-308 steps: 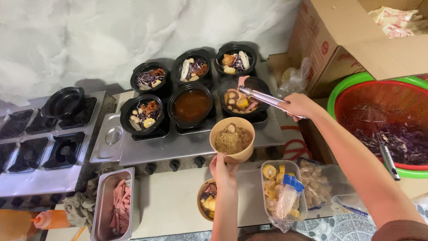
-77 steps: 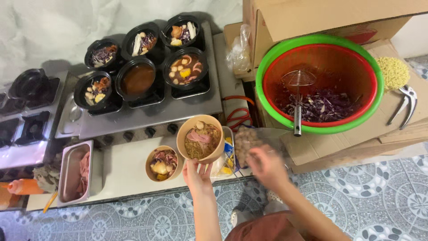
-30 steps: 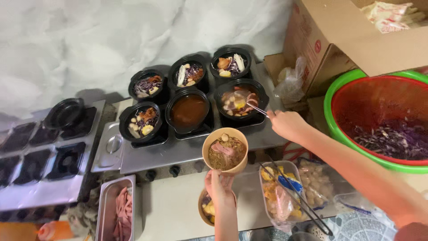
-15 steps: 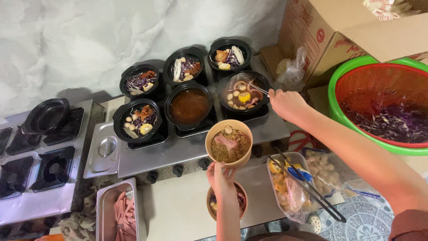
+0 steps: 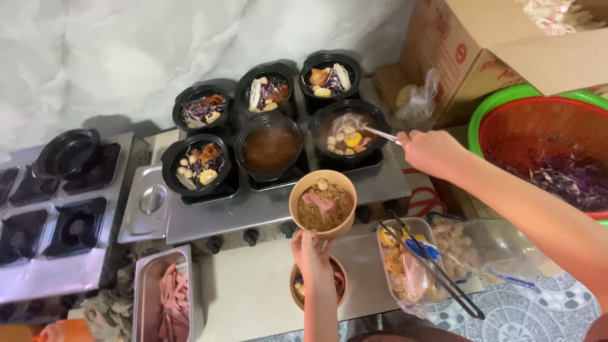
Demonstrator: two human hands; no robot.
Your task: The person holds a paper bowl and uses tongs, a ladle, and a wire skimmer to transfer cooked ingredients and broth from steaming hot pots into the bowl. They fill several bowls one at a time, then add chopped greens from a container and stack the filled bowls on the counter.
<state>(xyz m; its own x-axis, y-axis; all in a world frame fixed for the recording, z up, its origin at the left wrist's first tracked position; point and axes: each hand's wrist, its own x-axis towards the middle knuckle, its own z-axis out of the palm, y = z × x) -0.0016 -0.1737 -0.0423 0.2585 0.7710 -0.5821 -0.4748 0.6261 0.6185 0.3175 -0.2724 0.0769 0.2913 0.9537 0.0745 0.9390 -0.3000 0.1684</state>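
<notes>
My left hand [image 5: 311,255] holds up a tan paper bowl [image 5: 323,202] of noodles topped with ham slices and a ball, just in front of the stove. My right hand [image 5: 432,151] grips metal tongs [image 5: 379,133] whose tips dip into the right front black pot [image 5: 346,131], which holds broth, balls and corn. Five more black pots sit on the steel burner unit [image 5: 266,201]; the middle front pot [image 5: 270,147] holds only brown soup.
A second paper bowl [image 5: 339,283] sits under my left wrist. Black tongs [image 5: 437,266] lie across a plastic tub of food. A steel tray of ham slices [image 5: 166,301] is at lower left. A red colander of purple cabbage [image 5: 553,155] and cardboard boxes [image 5: 487,44] stand right.
My right hand has gone from the cabbage colander side back to the stove and now dips tongs into the right front pot. The paper bowl in my left hand has stayed raised.
</notes>
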